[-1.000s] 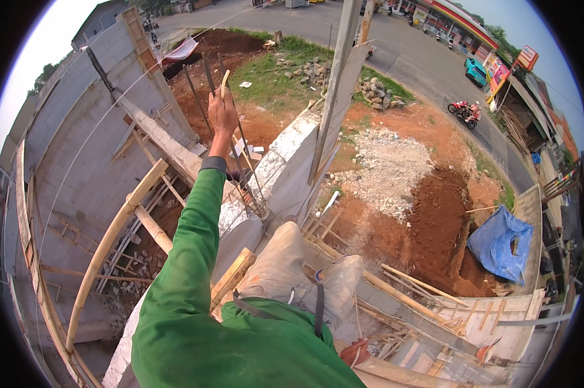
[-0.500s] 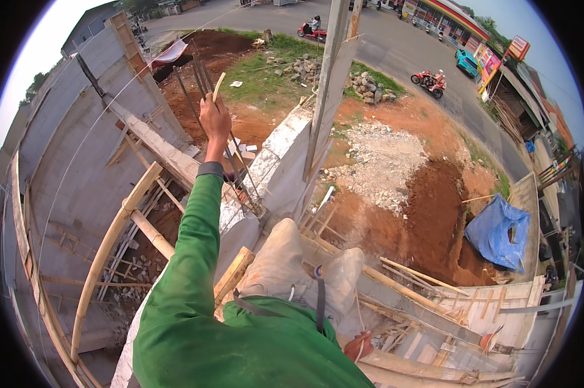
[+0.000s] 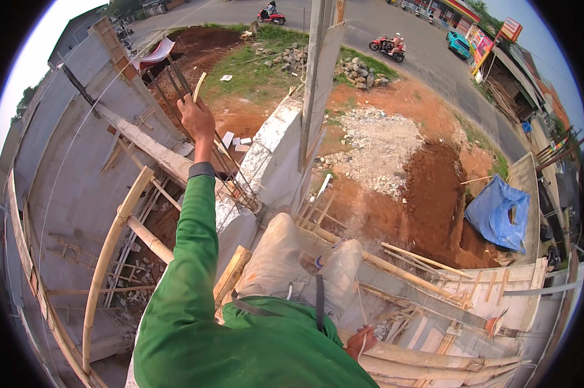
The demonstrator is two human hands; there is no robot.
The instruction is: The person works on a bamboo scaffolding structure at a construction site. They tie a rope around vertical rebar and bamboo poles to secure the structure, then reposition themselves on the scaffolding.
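Observation:
My left hand point(image 3: 197, 124) is raised at arm's length, its fingers wrapped round thin upright steel rebar rods point(image 3: 175, 76). A pale flat strip, like split bamboo point(image 3: 199, 87), sticks up out of the same grip. Below, the rods run down to the top of a rough white wall point(image 3: 266, 155). Low at my right side, my right hand point(image 3: 363, 340) is closed on a thin pale cord point(image 3: 361, 301), which runs up past my thigh. Part of that hand is hidden by my green sleeve and body.
Bamboo poles point(image 3: 118, 233) and a deep walled space lie to my left. A tall grey post point(image 3: 310, 84) stands ahead. Bamboo scaffolding point(image 3: 395, 268) crosses below on the right, near a blue tarp point(image 3: 497, 213). Rubble point(image 3: 382, 152) and red soil lie beneath.
My left arm has swung slightly left, still gripping the rods. My right hand has risen a little with the cord. On the road, the motorbikes have moved left.

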